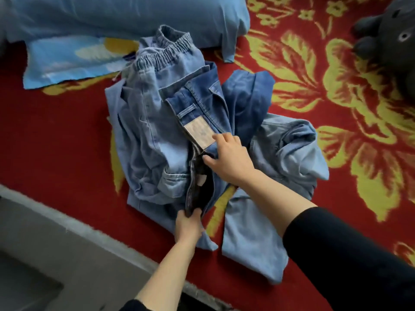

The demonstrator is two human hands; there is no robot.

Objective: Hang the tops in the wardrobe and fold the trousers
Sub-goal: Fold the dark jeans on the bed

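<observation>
A heap of denim trousers lies on the bed. Dark blue jeans [244, 97] with a beige waist patch sit on top. My right hand [229, 157] grips their waistband just below the patch. My left hand [189, 227] pinches the near end of the same waistband, which stands up as a dark fold between my hands. Pale blue trousers with an elastic waist [148, 113] lie under them on the left. More pale denim [289, 153] spreads out to the right and towards me.
The bed cover [56, 142] is red with large yellow flowers. A blue pillow [125, 16] and a blue printed cloth [67, 59] lie at the far left. A dark grey plush toy [390, 34] sits at the far right. The bed's edge and grey floor [45, 254] are near left.
</observation>
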